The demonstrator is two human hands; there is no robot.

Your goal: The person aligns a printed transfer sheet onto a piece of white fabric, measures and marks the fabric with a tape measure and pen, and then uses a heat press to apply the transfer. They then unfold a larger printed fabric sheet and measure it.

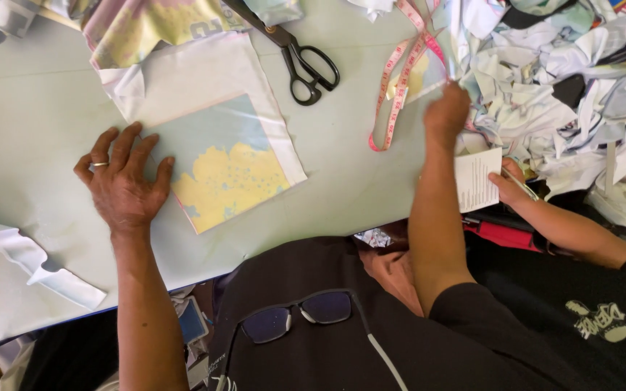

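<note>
My left hand (121,181), a ring on one finger, lies flat with fingers spread on the left edge of a folded fabric piece (230,170) printed pale blue and yellow. A white fabric layer (204,72) lies under the piece. My right hand (447,108) reaches far across the table to the edge of a pile of fabric scraps (559,87). Its fingers curl into the cloth beside a pink measuring tape (396,90). Whether it grips anything is hidden.
Black scissors (306,61) lie at the back centre on the pale table (30,123). Another person's hand (508,181) at the right holds a printed paper sheet (477,177) and a pen. White cloth strips (38,268) lie at the left front. Glasses (298,315) hang on my dark shirt.
</note>
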